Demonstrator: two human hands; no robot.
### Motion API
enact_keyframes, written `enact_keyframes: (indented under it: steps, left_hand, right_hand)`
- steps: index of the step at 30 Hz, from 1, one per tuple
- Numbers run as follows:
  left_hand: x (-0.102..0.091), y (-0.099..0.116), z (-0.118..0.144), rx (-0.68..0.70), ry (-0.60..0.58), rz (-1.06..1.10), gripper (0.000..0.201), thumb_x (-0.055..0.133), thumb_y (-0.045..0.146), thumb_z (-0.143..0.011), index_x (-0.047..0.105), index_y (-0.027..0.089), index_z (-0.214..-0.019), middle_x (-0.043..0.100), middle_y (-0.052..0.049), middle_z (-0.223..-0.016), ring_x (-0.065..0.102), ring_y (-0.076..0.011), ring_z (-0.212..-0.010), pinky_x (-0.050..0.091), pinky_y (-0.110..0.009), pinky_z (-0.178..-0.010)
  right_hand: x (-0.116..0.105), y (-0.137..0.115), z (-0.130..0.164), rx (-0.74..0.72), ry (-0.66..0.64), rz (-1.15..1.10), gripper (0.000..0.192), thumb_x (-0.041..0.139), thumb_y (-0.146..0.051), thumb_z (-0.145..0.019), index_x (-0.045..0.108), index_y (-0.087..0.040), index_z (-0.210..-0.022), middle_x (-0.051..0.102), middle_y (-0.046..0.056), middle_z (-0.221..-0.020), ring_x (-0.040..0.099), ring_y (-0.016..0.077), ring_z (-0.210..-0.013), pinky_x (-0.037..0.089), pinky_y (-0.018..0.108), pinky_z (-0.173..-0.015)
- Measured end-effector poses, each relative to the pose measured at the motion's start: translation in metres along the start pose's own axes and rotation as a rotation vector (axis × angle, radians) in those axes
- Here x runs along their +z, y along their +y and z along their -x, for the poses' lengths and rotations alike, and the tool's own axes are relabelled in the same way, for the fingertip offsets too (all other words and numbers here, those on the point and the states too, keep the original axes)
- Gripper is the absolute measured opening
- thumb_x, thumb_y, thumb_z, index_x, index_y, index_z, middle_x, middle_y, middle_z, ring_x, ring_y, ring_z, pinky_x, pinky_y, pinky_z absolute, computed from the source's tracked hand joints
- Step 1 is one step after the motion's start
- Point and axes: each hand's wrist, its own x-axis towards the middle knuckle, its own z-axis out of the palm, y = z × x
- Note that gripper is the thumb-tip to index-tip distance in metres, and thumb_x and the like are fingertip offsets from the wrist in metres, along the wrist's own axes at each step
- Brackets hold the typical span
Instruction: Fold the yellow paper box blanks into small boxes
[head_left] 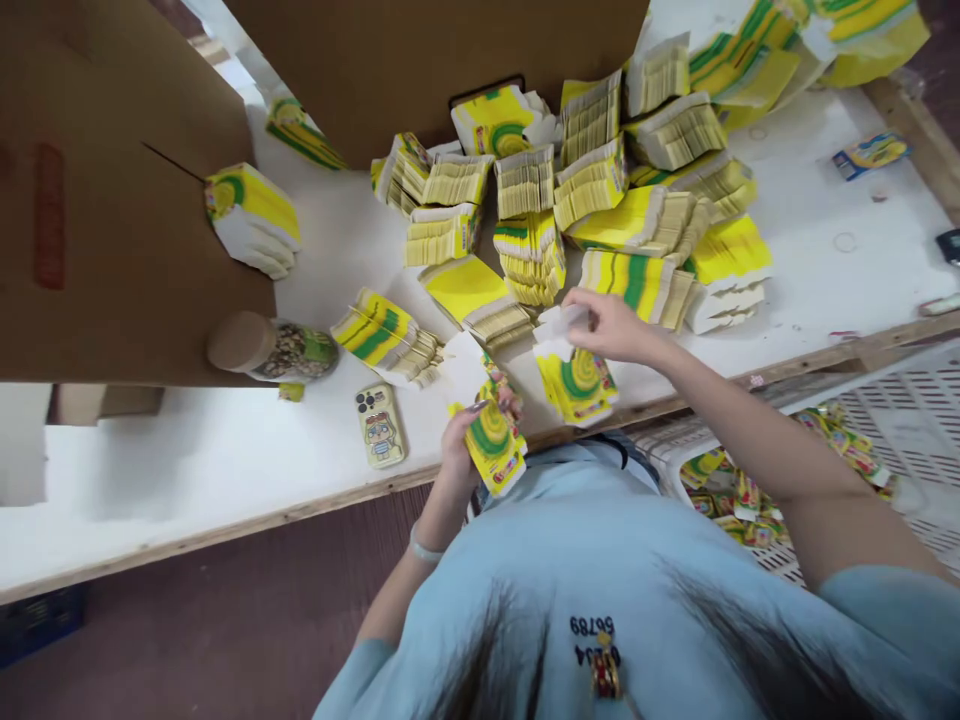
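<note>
The left hand (459, 452) grips a glossy yellow-green flat carton (495, 450) above the table (187, 470) edge; the right hand (611, 325) pinches a thin white flap (559, 322) — ribbed paper stacks (592, 190) behind.

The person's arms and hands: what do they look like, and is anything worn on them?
Both arms are bare from the upper arm down, coming out of the short sleeves of a light blue top. The left hand has long, dark-painted nails and a pale, thin bracelet on its wrist. The right hand wears no glove; no ring or watch shows.
</note>
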Motion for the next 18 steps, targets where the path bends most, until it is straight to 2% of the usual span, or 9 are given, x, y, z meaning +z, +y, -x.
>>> enact_keyframes:
  steps: [2,4,6,7,9,11,12,15,18]
  left_hand:
    - [0.004,-0.001,0.003,-0.049,-0.086,-0.001,0.034,0.065,0.039,-0.062,0.059,0.018,-0.088,0.062,-0.002,-0.078,0.062,-0.0198,-0.074,0.051,-0.033,-0.069]
    - [0.009,-0.006,0.005,-0.128,-0.191,0.022,0.042,0.064,0.039,-0.059,0.060,0.018,-0.095,0.060,-0.002,-0.077,0.060,-0.0196,-0.073,0.050,-0.034,-0.069]
    - [0.011,-0.013,0.003,-0.227,-0.291,0.023,0.045,0.065,0.040,-0.057,0.060,0.018,-0.096,0.055,-0.001,-0.073,0.053,-0.0165,-0.066,0.047,-0.034,-0.066]
    - [0.012,-0.016,0.001,-0.272,-0.334,0.009,0.045,0.066,0.040,-0.055,0.060,0.018,-0.095,0.053,0.000,-0.071,0.049,-0.0149,-0.062,0.045,-0.034,-0.064]
    - [0.011,-0.020,-0.003,-0.338,-0.402,-0.031,0.043,0.070,0.037,-0.051,0.059,0.018,-0.088,0.050,0.001,-0.066,0.044,-0.0128,-0.058,0.042,-0.032,-0.061]
    - [0.011,-0.022,-0.006,-0.363,-0.431,-0.052,0.040,0.074,0.036,-0.050,0.057,0.017,-0.081,0.049,0.001,-0.064,0.043,-0.0119,-0.057,0.039,-0.031,-0.058]
    - [0.012,-0.022,-0.006,-0.360,-0.429,-0.053,0.039,0.076,0.038,-0.052,0.057,0.017,-0.079,0.048,0.001,-0.064,0.042,-0.0116,-0.057,0.038,-0.030,-0.058]
    - [0.014,-0.021,-0.002,-0.327,-0.407,-0.043,0.042,0.076,0.050,-0.061,0.057,0.017,-0.079,0.047,0.001,-0.063,0.044,-0.0127,-0.058,0.041,-0.031,-0.061]
    - [0.018,-0.024,0.003,-0.260,-0.318,-0.063,0.042,0.075,0.052,-0.069,0.061,0.016,-0.086,0.057,-0.003,-0.070,0.058,-0.0203,-0.070,0.048,-0.035,-0.070]
  right_hand:
    - [0.013,0.000,-0.010,0.002,-0.049,0.215,0.024,0.057,-0.018,-0.078,0.066,-0.016,-0.100,0.071,0.011,-0.094,0.065,0.0281,-0.091,0.053,0.041,-0.081]
    - [0.021,-0.009,-0.012,-0.060,0.013,0.360,0.036,0.056,-0.017,-0.081,0.066,-0.010,-0.115,0.069,0.021,-0.119,0.061,0.0367,-0.114,0.049,0.051,-0.096]
    - [0.019,-0.023,-0.010,-0.189,0.018,0.329,0.054,0.059,-0.020,-0.082,0.057,-0.009,-0.135,0.059,0.023,-0.142,0.051,0.0385,-0.134,0.043,0.055,-0.108]
    - [0.015,-0.030,-0.009,-0.263,-0.040,0.257,0.062,0.062,-0.021,-0.082,0.052,-0.012,-0.143,0.055,0.020,-0.149,0.049,0.0359,-0.138,0.042,0.053,-0.111]
    - [0.005,-0.044,-0.007,-0.368,-0.247,0.093,0.070,0.066,-0.023,-0.081,0.048,-0.019,-0.148,0.057,0.012,-0.151,0.055,0.0283,-0.136,0.047,0.045,-0.111]
    - [-0.004,-0.055,-0.002,-0.376,-0.406,-0.002,0.060,0.068,-0.025,-0.082,0.056,-0.022,-0.141,0.068,0.008,-0.139,0.066,0.0234,-0.122,0.053,0.037,-0.103]
    - [-0.005,-0.059,0.002,-0.360,-0.418,-0.010,0.050,0.068,-0.027,-0.084,0.062,-0.022,-0.134,0.073,0.007,-0.130,0.070,0.0226,-0.115,0.056,0.036,-0.098]
    - [0.008,-0.064,0.031,-0.344,-0.211,0.072,0.025,0.064,-0.031,-0.093,0.071,-0.020,-0.114,0.079,0.009,-0.110,0.075,0.0245,-0.102,0.060,0.041,-0.092]
    - [0.038,-0.059,0.070,-0.415,0.050,0.167,0.021,0.055,-0.024,-0.098,0.074,-0.020,-0.107,0.080,0.011,-0.105,0.076,0.0266,-0.100,0.063,0.048,-0.092]
